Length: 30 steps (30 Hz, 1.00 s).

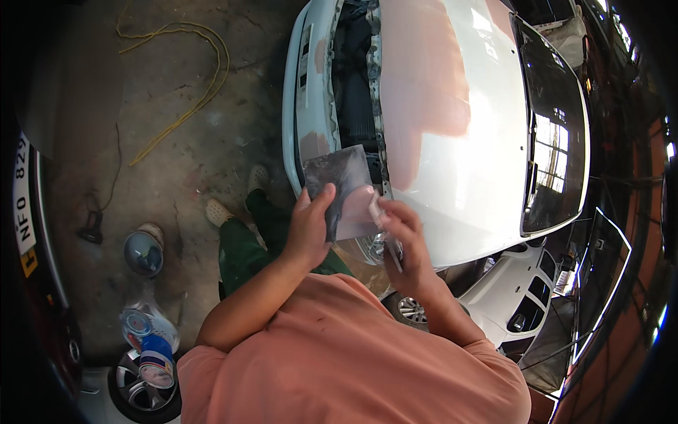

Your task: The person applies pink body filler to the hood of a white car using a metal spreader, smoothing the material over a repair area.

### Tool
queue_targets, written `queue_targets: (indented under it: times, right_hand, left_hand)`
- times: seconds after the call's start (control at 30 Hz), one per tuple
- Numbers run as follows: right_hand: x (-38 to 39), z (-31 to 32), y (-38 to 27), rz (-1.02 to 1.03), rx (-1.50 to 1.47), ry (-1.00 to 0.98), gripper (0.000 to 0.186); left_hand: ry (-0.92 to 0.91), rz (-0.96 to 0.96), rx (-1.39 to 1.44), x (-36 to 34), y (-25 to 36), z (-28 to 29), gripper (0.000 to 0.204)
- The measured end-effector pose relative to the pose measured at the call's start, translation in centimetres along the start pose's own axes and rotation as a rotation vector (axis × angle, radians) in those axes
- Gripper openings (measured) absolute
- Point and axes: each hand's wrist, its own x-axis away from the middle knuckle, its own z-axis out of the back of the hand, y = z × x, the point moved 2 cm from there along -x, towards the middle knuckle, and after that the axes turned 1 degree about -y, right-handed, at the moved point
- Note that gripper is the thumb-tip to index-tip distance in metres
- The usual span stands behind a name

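My left hand (309,225) grips a flat, dark, smeared mixing board (340,169) by its near left edge, thumb on top. A blob of pinkish body filler (355,206) lies on the board's right part. My right hand (408,244) is closed round a thin, pale spreader (376,209), whose upper end is against the board's right edge beside the filler. Part of the spreader is hidden by my fingers. Just beyond the board is a white car's hood (487,148) with a large dull pink patch (434,85). Smaller pink patches mark its front bumper (289,99).
A yellow hose (222,60) curls on the concrete floor at the far left. Nearer stand a bucket (145,253), a blue can (157,360) and a car wheel (141,385). A dark car (53,311) edges the left side; another white car (512,297) stands at the right.
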Motion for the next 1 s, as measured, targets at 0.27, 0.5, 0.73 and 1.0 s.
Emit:
queue_targets:
  times: [0.27, 0.5, 0.73, 1.0]
  right_hand:
    - [-1.7, 2.6, 8.9, -0.097, 0.629, -0.202, 0.063]
    - [-14.1, 3.5, 22.8, -0.071, 1.169, -0.017, 0.062]
    - [-18.8, 1.8, 27.3, -0.12, 1.261, -0.017, 0.056]
    - [-19.2, 1.8, 28.8, -0.127, 1.301, -0.067, 0.056]
  left_hand:
    - [0.055, -0.205, 0.036, 0.3, 3.8, 0.5, 0.031]
    - [0.079, -0.296, -0.179, 2.2, 7.2, 3.6, 0.04]
    - [0.272, -0.376, -0.211, 3.6, 7.0, 7.5, 0.042]
    - [0.345, -0.42, -0.186, 4.1, 7.3, 8.1, 0.047]
